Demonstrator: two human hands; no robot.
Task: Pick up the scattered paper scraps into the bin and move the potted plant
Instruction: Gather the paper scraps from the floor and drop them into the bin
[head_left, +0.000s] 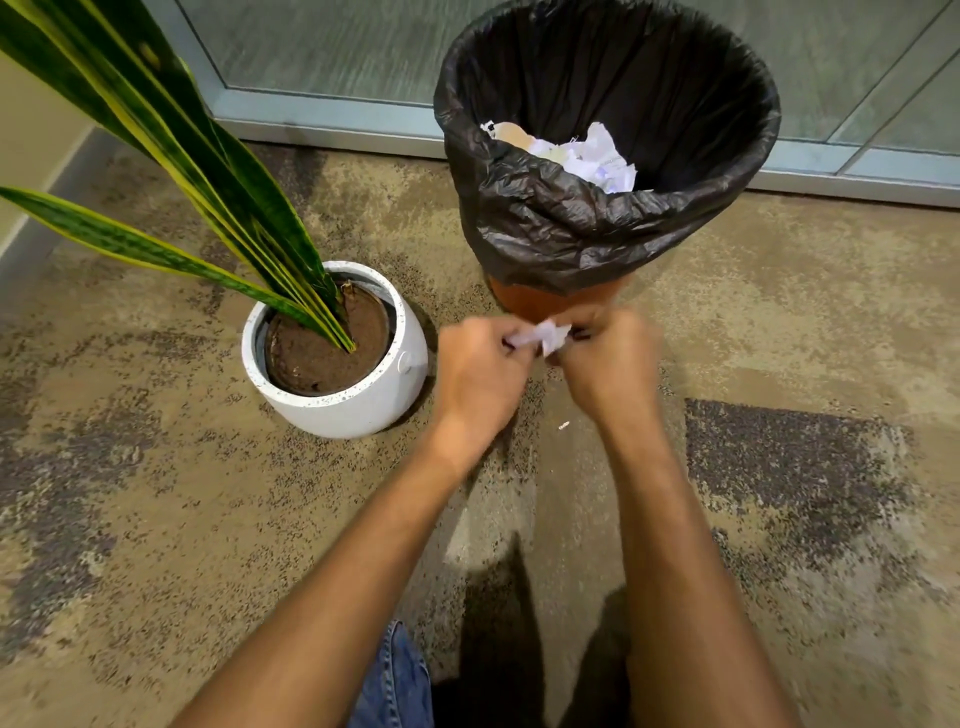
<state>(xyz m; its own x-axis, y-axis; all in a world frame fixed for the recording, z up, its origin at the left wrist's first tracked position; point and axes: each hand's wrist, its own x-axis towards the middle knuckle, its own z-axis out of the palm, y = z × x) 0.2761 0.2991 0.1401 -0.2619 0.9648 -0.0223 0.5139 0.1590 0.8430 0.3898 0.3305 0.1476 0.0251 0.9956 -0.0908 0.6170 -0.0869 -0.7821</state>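
An orange bin (550, 301) lined with a black bag (545, 228) stands on the carpet at top centre, with crumpled white paper (592, 156) inside. Just in front of its base, my left hand (480, 374) and my right hand (610, 358) are together, both gripping a wad of white paper scraps (545, 335) between them. A potted plant with long green and yellow leaves sits in a white speckled pot (363, 395) to the left of the bin. One tiny white scrap (563, 426) lies on the carpet below my hands.
A mottled brown carpet (208, 519) covers the floor. A frosted glass wall with a metal frame (322, 119) runs behind the bin and plant. The plant's leaves (171, 135) reach up to the left. My jeans-clad leg (400, 686) shows at the bottom.
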